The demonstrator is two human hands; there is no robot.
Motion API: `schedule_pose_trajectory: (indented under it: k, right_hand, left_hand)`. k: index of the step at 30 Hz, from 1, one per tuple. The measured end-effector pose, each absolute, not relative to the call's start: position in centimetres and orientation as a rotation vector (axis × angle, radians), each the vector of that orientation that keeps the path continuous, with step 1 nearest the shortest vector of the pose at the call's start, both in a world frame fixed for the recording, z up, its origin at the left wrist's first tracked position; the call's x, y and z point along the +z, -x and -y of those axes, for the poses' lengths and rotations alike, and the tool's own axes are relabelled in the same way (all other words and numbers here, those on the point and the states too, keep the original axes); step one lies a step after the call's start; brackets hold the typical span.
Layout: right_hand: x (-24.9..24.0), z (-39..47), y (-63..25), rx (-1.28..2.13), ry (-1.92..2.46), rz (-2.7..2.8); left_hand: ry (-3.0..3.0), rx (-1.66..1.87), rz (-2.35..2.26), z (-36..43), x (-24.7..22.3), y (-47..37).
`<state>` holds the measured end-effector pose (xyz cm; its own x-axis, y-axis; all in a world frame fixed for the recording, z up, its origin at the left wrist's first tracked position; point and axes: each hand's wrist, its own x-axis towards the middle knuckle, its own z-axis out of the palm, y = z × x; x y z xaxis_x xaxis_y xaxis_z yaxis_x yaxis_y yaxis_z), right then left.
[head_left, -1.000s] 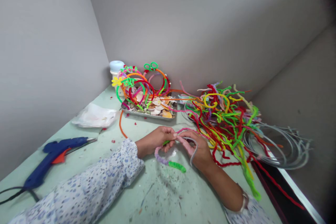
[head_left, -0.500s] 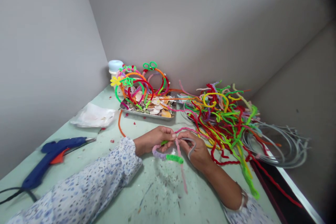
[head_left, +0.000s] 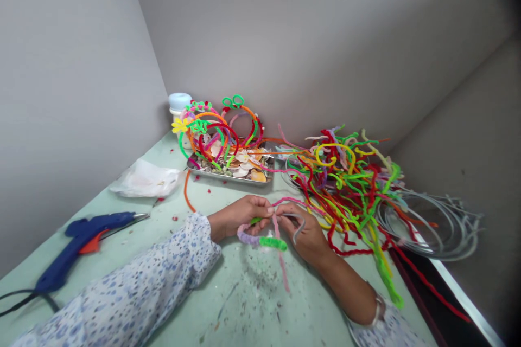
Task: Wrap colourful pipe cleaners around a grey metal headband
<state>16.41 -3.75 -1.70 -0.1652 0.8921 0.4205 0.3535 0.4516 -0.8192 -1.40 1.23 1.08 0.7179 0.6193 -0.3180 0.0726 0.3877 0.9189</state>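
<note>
Close together over the middle of the table are my two hands, fingertips nearly touching. My left hand pinches a curved band wrapped in fuzzy purple and green stems. My right hand is closed at the same spot, around the band's bare grey end. From between the fingertips a pink fuzzy stem hangs down, crossing behind the green tip of the band. Another, brighter pink strand runs rightward behind my right hand. Exactly which fingers hold the pink stem is hard to make out.
A metal tray of shells stands behind my hands, with colourful headbands on it. A tangle of fuzzy stems and clear hoops lie right. At left are a blue glue gun and a plastic bag.
The green end of the band has shifted slightly to the right. The lower tip of the hanging pink stem has risen a little. Both hands keep their grip almost in place.
</note>
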Motion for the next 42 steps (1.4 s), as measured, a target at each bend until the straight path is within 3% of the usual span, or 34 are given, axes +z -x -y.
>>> schedule_pose_trajectory:
  k: [23, 42]
  right_hand:
    - [-1.05, 3.93, -16.23, 0.360, 1.268, 1.612]
    - [-1.17, 3.78, -16.08, 0.423, 1.298, 1.614]
  left_hand:
    - [-1.188, 0.626, -0.734, -0.79, 0.37, 0.58]
    - [-1.334, 0.630, -0.827, -0.59, 0.40, 0.49]
